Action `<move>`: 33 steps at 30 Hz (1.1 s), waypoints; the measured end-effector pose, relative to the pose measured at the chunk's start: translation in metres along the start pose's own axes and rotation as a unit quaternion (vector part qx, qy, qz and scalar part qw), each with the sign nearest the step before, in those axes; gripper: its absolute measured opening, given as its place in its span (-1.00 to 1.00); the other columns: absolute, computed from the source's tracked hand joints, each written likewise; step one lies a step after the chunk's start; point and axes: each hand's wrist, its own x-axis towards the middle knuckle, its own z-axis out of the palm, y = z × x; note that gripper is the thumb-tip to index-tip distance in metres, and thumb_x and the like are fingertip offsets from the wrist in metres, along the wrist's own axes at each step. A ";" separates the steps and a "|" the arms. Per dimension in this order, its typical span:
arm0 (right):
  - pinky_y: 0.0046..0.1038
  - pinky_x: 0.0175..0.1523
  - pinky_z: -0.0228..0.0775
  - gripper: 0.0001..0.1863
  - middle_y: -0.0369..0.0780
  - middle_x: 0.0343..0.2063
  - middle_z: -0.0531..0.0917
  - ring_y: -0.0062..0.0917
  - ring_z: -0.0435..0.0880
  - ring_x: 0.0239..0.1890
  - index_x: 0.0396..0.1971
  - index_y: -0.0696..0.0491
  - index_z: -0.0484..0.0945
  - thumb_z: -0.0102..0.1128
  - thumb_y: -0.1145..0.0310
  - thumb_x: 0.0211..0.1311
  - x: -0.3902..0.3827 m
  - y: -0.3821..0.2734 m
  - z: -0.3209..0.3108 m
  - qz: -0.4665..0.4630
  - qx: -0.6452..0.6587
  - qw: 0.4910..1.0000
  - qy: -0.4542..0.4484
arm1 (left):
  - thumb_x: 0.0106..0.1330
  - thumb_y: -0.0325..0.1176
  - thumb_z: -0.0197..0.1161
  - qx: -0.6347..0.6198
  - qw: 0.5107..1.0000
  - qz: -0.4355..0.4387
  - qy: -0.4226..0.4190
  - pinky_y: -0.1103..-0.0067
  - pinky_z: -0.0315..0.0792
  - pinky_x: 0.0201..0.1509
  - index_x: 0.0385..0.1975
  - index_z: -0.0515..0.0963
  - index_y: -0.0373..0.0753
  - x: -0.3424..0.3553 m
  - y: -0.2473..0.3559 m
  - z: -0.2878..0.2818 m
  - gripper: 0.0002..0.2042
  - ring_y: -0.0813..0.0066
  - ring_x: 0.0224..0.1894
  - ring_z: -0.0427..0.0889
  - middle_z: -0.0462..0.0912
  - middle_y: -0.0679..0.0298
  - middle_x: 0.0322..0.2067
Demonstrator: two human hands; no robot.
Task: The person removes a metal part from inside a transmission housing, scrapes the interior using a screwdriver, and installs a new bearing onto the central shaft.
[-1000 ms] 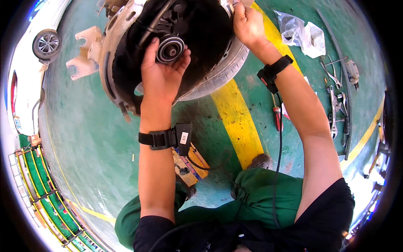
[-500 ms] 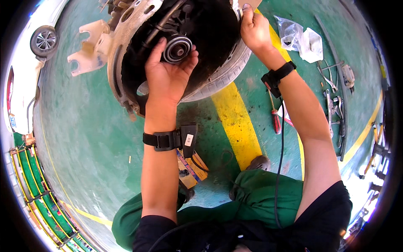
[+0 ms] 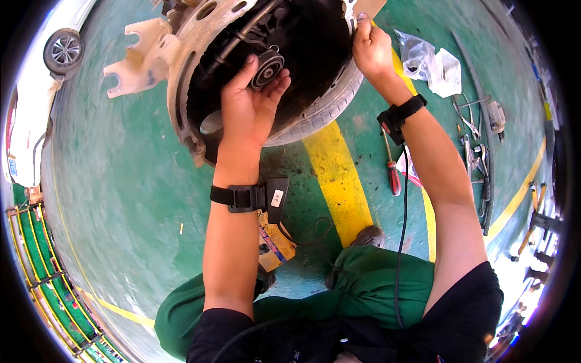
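Observation:
A gearbox bell housing (image 3: 178, 91) with a dark, hollow inside lies tilted over a tyre (image 3: 311, 124). Inside it, my left hand (image 3: 247, 112) is cupped, palm up, with thumb and fingers around a round, dark clutch release bearing (image 3: 268, 70). A splined shaft end shows in the bearing's centre, and a rod runs across the housing just above. At the housing's right rim, my right hand (image 3: 372, 51) is closed over the edge, thumb on top. The fingertips behind that rim are hidden.
Right of the housing lie a clear plastic bag (image 3: 414, 51), a white container (image 3: 445, 72), a red-handled screwdriver (image 3: 393, 178) and several wrenches (image 3: 478, 157). A printed box (image 3: 275, 245) is by my feet. A white car (image 3: 30, 109) stands far left.
The bearing has tilted, its face turning further to the right, and my left hand has turned along with it. My right hand keeps its hold on the rim. The whole view has shifted slightly.

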 end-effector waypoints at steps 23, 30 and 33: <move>0.00 0.03 0.45 -0.28 0.31 -0.34 0.62 0.32 0.58 -0.12 -0.39 0.36 0.61 -0.20 -0.07 0.56 0.010 0.011 -0.002 0.021 -0.074 0.997 -0.006 | 0.65 0.02 -0.13 -0.024 0.996 0.071 0.055 0.29 0.70 -0.01 0.09 0.47 -0.42 0.003 -0.028 -0.011 -0.47 0.11 -0.16 0.78 0.71 -0.02 -0.12; 0.05 0.02 0.43 -0.33 0.31 -0.33 0.61 0.32 0.56 -0.12 -0.38 0.34 0.60 -0.25 0.01 0.58 0.012 0.017 -0.001 -0.013 -0.074 0.997 -0.018 | 0.65 -0.04 -0.10 -0.043 0.993 0.071 0.082 0.35 0.72 -0.01 0.09 0.46 -0.43 0.002 -0.028 -0.005 -0.52 0.21 -0.19 0.78 0.71 0.01 -0.15; 0.07 0.04 0.42 -0.33 0.31 -0.33 0.61 0.34 0.54 -0.12 -0.39 0.33 0.59 -0.30 0.01 0.59 0.009 0.006 -0.004 -0.029 -0.092 0.995 -0.034 | 0.65 -0.05 -0.09 -0.022 0.992 0.088 0.087 0.39 0.73 -0.03 0.09 0.46 -0.43 0.003 -0.028 -0.006 -0.53 0.24 -0.21 0.78 0.71 0.03 -0.16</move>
